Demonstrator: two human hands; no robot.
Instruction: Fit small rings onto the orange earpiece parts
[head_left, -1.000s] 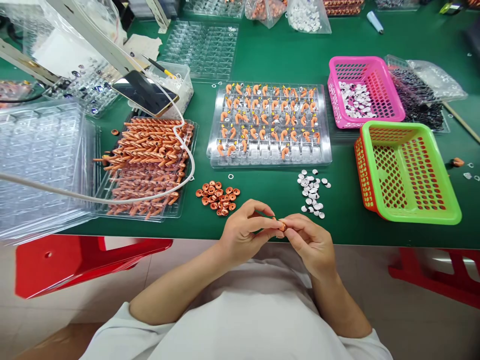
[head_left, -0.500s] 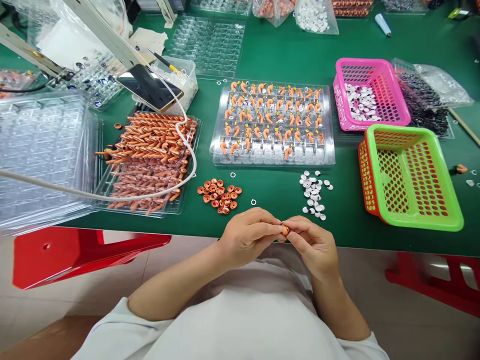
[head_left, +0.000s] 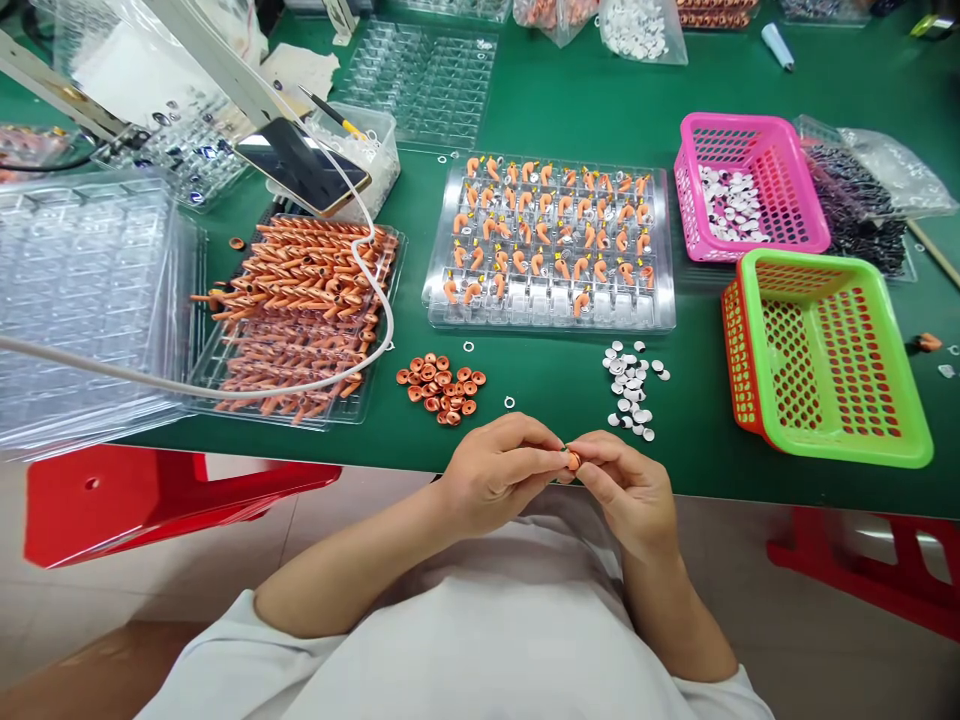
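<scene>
A small orange part [head_left: 573, 461] is pinched between the fingertips of both hands at the table's front edge. My left hand [head_left: 499, 468] closes on its left side, and my right hand [head_left: 626, 490] grips it from the right. The fingers cover most of the part, so its exact kind does not show. Left of the hands lies a heap of copper-coloured round cups [head_left: 442, 388]. To the right are loose white discs [head_left: 630, 388]. Behind the hands, a clear compartment tray [head_left: 540, 312] holds rows of curved orange pieces [head_left: 581, 302]. A white ring [head_left: 509, 402] lies just beyond my left hand.
Copper-coloured tubes [head_left: 307, 290] fill a tray on the left, beside stacked clear trays [head_left: 82, 300]. A phone [head_left: 304, 168] leans on a clear box. A white cable [head_left: 300, 395] loops over the tubes. Green [head_left: 855, 455] and pink [head_left: 686, 215] baskets stand right; red stools [head_left: 112, 510] flank the table.
The camera view has shifted slightly, so the table's contents appear a little displaced. Both hands keep the orange part in the same pinch, with hardly any visible movement.
</scene>
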